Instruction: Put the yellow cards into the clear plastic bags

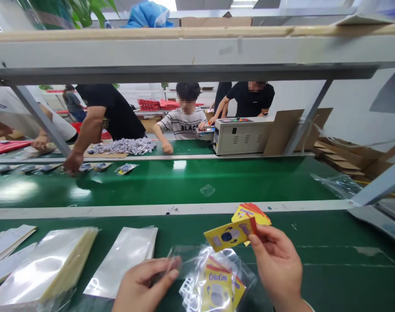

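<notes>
Right hand (277, 264) fingers pinch yellow ColaCao cards (231, 234), red-edged with a cartoon face, above the tabletop's (330, 255) near edge. Left hand (145, 284) fingers pinch a clear plastic bag (197, 260) holding more cards.

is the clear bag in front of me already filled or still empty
Partly filled. The clear bag already shows yellow ColaCao cards inside, while the right hand holds another yellow card outside, above it.

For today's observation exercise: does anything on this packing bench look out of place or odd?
One thing: a small clear plastic bag lies alone on the green conveyor belt, apart from the stacked bags near the left hand. The right hand holds yellow cards normally.
</notes>
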`<state>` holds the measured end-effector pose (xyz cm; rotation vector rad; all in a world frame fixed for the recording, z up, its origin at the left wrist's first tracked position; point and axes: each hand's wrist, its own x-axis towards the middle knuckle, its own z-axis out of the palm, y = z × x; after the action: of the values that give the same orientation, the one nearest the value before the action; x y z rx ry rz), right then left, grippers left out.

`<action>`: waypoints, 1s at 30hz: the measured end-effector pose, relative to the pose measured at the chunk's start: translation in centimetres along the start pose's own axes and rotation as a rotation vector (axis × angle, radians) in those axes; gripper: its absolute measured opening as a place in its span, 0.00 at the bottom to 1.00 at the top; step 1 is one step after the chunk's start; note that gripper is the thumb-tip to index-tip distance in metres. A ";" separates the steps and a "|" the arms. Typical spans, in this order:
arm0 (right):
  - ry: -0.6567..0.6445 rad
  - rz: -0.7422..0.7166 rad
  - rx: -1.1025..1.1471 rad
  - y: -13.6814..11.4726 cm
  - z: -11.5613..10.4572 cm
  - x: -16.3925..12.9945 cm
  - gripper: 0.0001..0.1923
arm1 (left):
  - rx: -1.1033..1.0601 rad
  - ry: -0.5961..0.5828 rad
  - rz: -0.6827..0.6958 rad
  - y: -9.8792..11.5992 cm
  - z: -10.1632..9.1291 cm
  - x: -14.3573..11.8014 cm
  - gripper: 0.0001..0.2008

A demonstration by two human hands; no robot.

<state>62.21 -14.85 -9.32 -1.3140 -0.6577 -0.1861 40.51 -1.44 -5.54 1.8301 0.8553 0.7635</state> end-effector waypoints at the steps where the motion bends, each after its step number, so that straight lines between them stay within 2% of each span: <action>1: -0.006 -0.079 0.056 -0.7 0.7 -0.5 0.07 | -0.032 0.006 0.013 0.1 0.7 -0.1 0.16; 3: -0.109 -0.203 0.145 -1.7 1.5 -0.9 0.02 | -0.037 0.005 0.046 -0.1 1.2 -0.2 0.12; 7: -0.427 -0.345 0.181 -1.7 1.3 -0.5 0.16 | 0.027 -0.024 0.112 -1.1 0.6 -0.1 0.04; 11: -0.569 -0.457 0.108 -1.9 1.0 0.2 0.24 | 0.099 -0.098 0.173 -1.2 0.2 -0.1 0.06; 15: -0.704 -0.549 0.007 -3.2 1.7 0.3 0.22 | 0.096 -0.123 0.191 -1.3 0.2 -0.2 0.08; 18: -0.790 -0.664 -0.164 -3.9 2.3 -0.1 0.15 | 0.077 -0.140 0.188 -1.5 0.3 -0.2 0.08; 20: -0.874 -0.687 -0.273 -4.1 2.6 -0.4 0.12 | 0.068 -0.143 0.188 -1.6 0.7 -0.3 0.08; 23: -1.024 -0.571 -0.349 -4.2 2.7 -0.8 0.12 | 0.053 -0.129 0.182 -1.8 1.3 -0.7 0.08; 26: -1.151 -0.306 -0.289 -3.9 2.4 -0.8 0.10 | 0.054 -0.082 0.169 -2.4 0.9 -1.1 0.10; 27: -1.156 -0.194 -0.254 -3.6 2.2 -0.8 0.10 | 0.078 -0.068 0.173 -2.7 0.3 -1.0 0.13; 30: -1.065 0.200 -0.177 -1.9 1.4 -0.9 0.06 | 0.268 -0.003 0.160 -4.0 -2.7 0.0 0.23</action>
<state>60.09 -14.31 -8.07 -1.6028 -1.4062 0.6865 37.46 1.13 -8.25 2.1570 0.8484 0.7748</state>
